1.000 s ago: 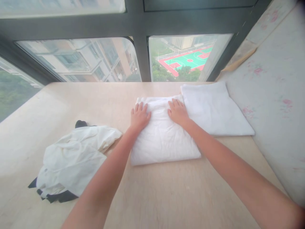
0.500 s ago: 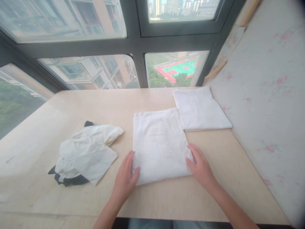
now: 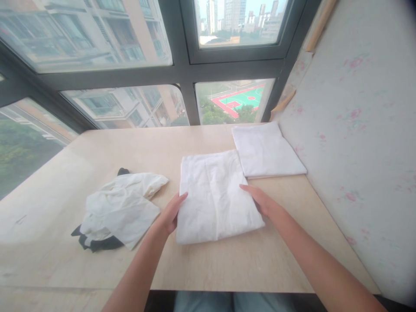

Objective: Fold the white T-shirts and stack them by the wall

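A folded white cloth (image 3: 214, 195) lies flat in the middle of the pale wooden table (image 3: 227, 264). My left hand (image 3: 171, 212) rests against its left edge, fingers stretched out and together. My right hand (image 3: 261, 200) lies against its right edge, fingers also extended, tips on the fabric. Neither hand grips anything. A second folded white cloth (image 3: 264, 149) sits just beyond, at the back right, touching the first cloth's far corner.
A crumpled pile of white and black clothing (image 3: 118, 210) lies on the table's left part. A large dark-framed window (image 3: 182, 65) runs along the far edge. A pale flowered wall (image 3: 354, 121) borders the right side. The table's near edge is close to my body.
Both hands slid from the cloth's far end to its near corners, then forward along its two sides. The camera view rose and pulled back.
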Demonstrator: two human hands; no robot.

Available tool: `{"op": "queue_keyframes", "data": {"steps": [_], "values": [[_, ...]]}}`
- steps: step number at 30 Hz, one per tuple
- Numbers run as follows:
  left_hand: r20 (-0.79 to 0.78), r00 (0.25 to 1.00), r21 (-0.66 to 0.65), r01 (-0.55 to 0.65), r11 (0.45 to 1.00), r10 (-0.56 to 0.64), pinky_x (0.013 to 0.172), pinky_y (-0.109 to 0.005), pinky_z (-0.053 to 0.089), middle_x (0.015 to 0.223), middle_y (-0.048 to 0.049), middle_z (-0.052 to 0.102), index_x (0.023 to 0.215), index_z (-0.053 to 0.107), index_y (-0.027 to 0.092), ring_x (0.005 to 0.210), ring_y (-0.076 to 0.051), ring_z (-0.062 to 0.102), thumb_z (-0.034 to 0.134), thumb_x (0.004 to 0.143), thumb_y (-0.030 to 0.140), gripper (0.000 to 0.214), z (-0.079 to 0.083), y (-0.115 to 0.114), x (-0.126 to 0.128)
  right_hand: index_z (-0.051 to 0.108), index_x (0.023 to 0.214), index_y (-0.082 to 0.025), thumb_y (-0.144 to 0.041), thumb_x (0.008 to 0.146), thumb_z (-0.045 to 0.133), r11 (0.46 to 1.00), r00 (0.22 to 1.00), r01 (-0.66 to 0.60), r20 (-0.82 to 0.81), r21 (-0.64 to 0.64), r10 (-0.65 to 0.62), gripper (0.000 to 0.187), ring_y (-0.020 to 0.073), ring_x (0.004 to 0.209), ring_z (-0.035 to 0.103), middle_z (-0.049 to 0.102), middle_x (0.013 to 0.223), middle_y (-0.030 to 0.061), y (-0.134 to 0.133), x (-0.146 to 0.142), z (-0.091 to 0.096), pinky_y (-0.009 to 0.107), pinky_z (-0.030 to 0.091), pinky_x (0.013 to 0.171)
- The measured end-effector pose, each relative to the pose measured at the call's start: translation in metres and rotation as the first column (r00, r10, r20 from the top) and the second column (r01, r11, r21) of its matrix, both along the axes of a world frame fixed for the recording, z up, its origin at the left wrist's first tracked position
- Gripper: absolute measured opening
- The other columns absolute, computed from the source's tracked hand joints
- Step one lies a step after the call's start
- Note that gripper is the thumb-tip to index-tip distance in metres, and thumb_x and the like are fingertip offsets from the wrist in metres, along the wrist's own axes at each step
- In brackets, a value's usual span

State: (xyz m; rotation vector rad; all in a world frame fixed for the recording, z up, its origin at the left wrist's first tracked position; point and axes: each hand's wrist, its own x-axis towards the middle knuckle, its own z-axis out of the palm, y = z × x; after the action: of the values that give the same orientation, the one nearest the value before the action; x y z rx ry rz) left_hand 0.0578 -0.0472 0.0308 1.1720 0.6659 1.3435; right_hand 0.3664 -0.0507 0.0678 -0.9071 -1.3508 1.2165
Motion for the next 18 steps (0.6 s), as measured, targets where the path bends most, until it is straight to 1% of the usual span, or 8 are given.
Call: {"op": "queue_keyframes", "data": {"steps": [2,4,6,9,12,14,16,18], "values": [[-0.008,0.999,0.044,-0.039,0.998,0.04,0.07,-0.032,0.058,0.109,-0.0087,0.073,0.129,0.056,0.022,0.086,-0.024,0.072,0.07,0.077,0.027,0.054,0.008,0.005,0.005,0.061,0.119,-0.014,-0.027,0.081,0.066,0.999,1.0,0.02,-0.007,0.041,-0.02,0.041,0.0228,0.092,0.071,0.071,0.114,0.0138,0.005,-0.012,0.008,0.037,0.057,0.088],[-0.01,0.994,0.097,-0.109,0.989,0.111,0.069,-0.031,0.057,0.109,-0.006,0.073,0.131,0.054,0.024,0.084,-0.023,0.071,0.068,0.074,0.023,0.059,0.017,0.005,0.006,0.058,0.124,-0.015,-0.02,0.078,0.065,0.994,0.999,0.043,0.001,0.097,-0.044,0.048,0.0222,0.091,0.071,0.071,0.114,0.0121,0.004,-0.021,0.016,0.037,0.057,0.086],[-0.012,0.982,0.146,-0.182,0.972,0.186,0.066,-0.03,0.056,0.107,-0.0036,0.072,0.131,0.054,0.025,0.082,-0.022,0.07,0.069,0.071,0.023,0.063,0.024,0.0,0.003,0.057,0.127,-0.016,-0.019,0.077,0.064,0.99,0.999,0.036,0.025,0.138,-0.04,0.05,0.0219,0.092,0.071,0.071,0.116,0.0112,-0.003,-0.024,0.027,0.036,0.057,0.085],[-0.033,0.97,0.186,-0.231,0.955,0.241,0.062,-0.028,0.054,0.099,-0.0022,0.071,0.131,0.055,0.023,0.075,-0.02,0.068,0.072,0.065,0.027,0.069,0.036,-0.014,-0.002,0.058,0.126,-0.017,-0.021,0.077,0.064,0.979,0.996,0.029,0.078,0.202,-0.046,0.049,0.0216,0.092,0.07,0.07,0.117,0.0098,-0.02,-0.021,0.047,0.034,0.057,0.082],[-0.039,0.968,0.234,-0.234,0.944,0.249,0.061,-0.028,0.053,0.096,-0.0024,0.07,0.135,0.053,0.022,0.071,-0.019,0.066,0.072,0.067,0.03,0.072,0.052,-0.028,0.0,0.058,0.127,-0.018,-0.023,0.078,0.064,0.966,0.993,0.03,0.102,0.256,-0.058,0.05,0.0214,0.089,0.069,0.071,0.114,0.009,-0.035,-0.012,0.068,0.033,0.057,0.079],[-0.024,0.971,0.283,-0.22,0.934,0.236,0.061,-0.028,0.052,0.099,-0.0032,0.07,0.137,0.052,0.023,0.071,-0.019,0.065,0.071,0.069,0.03,0.071,0.065,-0.033,0.009,0.057,0.13,-0.018,-0.024,0.079,0.064,0.958,0.993,0.038,0.098,0.284,-0.068,0.052,0.0214,0.086,0.069,0.071,0.111,0.0089,-0.044,-0.003,0.082,0.033,0.057,0.077],[-0.001,0.978,0.355,-0.196,0.914,0.21,0.063,-0.027,0.052,0.103,-0.0043,0.069,0.136,0.053,0.023,0.075,-0.019,0.066,0.071,0.07,0.029,0.068,0.081,-0.032,0.024,0.055,0.133,-0.019,-0.024,0.079,0.064,0.945,0.99,0.068,0.094,0.321,-0.103,0.055,0.0214,0.084,0.069,0.072,0.109,0.0087,-0.051,0.009,0.096,0.033,0.057,0.074],[0.021,0.988,0.441,-0.148,0.885,0.155,0.067,-0.028,0.053,0.109,-0.0052,0.068,0.135,0.053,0.023,0.082,-0.02,0.066,0.069,0.071,0.027,0.066,0.102,-0.026,0.045,0.054,0.134,-0.021,-0.025,0.079,0.065,0.92,0.981,0.125,0.091,0.372,-0.17,0.057,0.0213,0.082,0.068,0.071,0.108,0.0081,-0.06,0.026,0.112,0.034,0.057,0.072]]}}
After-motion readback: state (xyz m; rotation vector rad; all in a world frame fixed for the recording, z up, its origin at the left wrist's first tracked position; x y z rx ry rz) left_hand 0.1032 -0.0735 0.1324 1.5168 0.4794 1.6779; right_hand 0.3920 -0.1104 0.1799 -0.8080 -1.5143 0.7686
